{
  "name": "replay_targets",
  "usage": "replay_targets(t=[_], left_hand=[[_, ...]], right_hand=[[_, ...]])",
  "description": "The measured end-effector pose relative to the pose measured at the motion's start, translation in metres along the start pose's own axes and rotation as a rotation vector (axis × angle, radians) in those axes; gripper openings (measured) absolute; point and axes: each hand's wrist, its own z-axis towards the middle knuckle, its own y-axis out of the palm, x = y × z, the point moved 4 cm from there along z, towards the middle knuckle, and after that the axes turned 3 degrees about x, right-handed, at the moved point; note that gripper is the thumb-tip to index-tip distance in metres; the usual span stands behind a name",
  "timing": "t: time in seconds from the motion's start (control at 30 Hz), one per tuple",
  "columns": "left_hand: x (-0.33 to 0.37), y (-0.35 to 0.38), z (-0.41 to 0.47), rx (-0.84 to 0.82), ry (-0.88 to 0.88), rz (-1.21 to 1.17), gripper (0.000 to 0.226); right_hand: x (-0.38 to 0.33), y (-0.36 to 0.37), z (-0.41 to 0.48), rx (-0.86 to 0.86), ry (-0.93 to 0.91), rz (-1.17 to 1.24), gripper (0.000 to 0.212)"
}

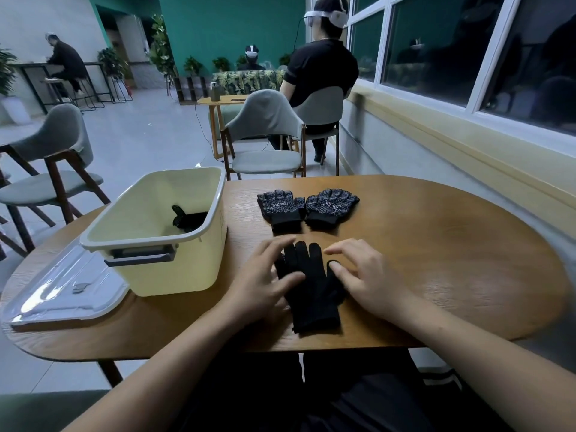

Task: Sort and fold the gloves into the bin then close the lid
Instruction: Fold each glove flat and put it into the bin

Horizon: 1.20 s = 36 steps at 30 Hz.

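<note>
The person sits at a rounded wooden table with both hands laid on a plain black glove. The glove lies flat near the table's front edge, its fingers pointing away from the person and its cuff toward them. The left hand rests on the glove's left side with fingers nearly straight and spread, gripping nothing, and its thumb lies across the glove. The right hand lies on the glove's right side, likewise flat and spread, with its thumb touching the glove's thumb. At the glove's left edge, under the left fingers, a bit of dotted fabric shows, but whether a second glove lies beneath cannot be told. Farther back on the table, apart from the hands, the left dotted glove and the right dotted glove lie side by side and touching, fingers pointing away and cuffs toward the person. To the left stands a cream bin, uncovered, with a grey handle on its near end. Inside it, against the right wall, lies a dark folded glove with one finger sticking up. The clear lid lies flat on the table just left of the bin. Beyond the table stands a grey chair, and behind it a seated person wearing a headset faces away, beside a row of windows.
</note>
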Motion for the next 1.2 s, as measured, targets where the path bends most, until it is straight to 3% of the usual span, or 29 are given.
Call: replay_targets(t=[0.13,0.23,0.5,0.73,0.93,1.2], left_hand=[[-0.020,-0.012,0.008,0.232,-0.176,0.093,0.045],[-0.033,-0.009,0.017,0.194,-0.306,0.117,0.042],[-0.047,0.000,0.040,0.214,-0.432,-0.059,0.034],[-0.044,0.005,0.045,0.179,-0.401,-0.086,0.028],[-0.043,0.004,0.047,0.112,-0.347,-0.037,0.041],[-0.050,-0.002,0.044,0.173,-0.310,-0.042,0.043]], right_hand=[[-0.016,0.008,-0.012,-0.086,-0.097,-0.023,0.030],[-0.023,0.011,-0.016,-0.126,-0.152,-0.037,0.039],[-0.021,0.015,-0.018,-0.185,-0.151,-0.061,0.050],[-0.022,0.016,-0.018,-0.188,-0.151,-0.074,0.049],[-0.020,0.018,-0.018,-0.199,-0.147,-0.072,0.052],[-0.022,0.017,-0.016,-0.175,-0.153,-0.059,0.051]])
